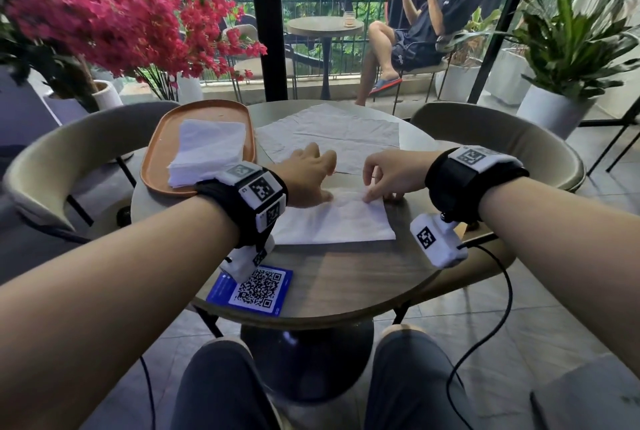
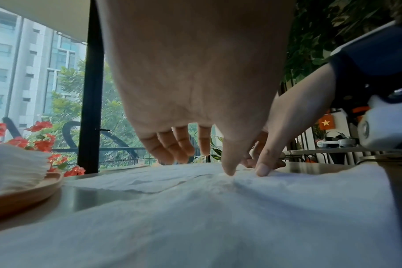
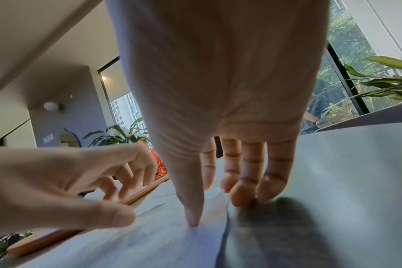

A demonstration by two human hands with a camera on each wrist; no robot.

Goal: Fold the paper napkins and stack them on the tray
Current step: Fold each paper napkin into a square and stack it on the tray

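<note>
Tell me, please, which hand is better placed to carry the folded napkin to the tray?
Probably the left hand: it presses the napkin on the side nearest the tray, while the right hand is farther away.

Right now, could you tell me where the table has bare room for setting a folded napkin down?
Bare wood lies between the napkin under both hands and the QR card, and along the table edge right of that napkin. The far half is crowded: unfolded sheets, tray with its stack.
</note>
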